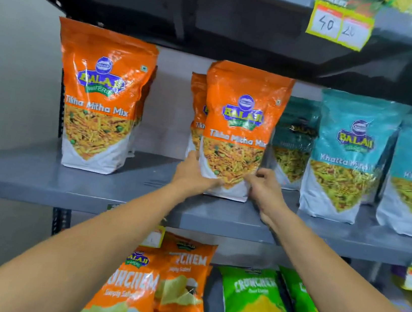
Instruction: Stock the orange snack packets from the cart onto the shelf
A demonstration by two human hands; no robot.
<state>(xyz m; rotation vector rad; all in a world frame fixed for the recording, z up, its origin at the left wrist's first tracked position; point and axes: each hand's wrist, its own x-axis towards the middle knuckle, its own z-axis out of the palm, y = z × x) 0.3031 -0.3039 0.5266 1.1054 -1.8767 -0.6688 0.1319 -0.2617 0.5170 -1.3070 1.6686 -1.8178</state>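
An orange Tikha Mitha Mix packet [238, 123] stands upright on the grey shelf [37, 179], in the middle. My left hand [193, 174] grips its lower left corner and my right hand [265, 188] grips its lower right corner. Another orange packet [196, 107] stands right behind it, mostly hidden. A further orange packet [99, 96] stands at the shelf's left end, with at least one more behind it. The cart is out of view.
Teal Khatta Mitha packets [350, 155] stand to the right, and a darker green packet [294, 141] sits behind. The lower shelf holds orange Crunchem bags [179, 279] and green Crunchem bags [258, 306]. A yellow price tag [339, 26] hangs from the upper shelf.
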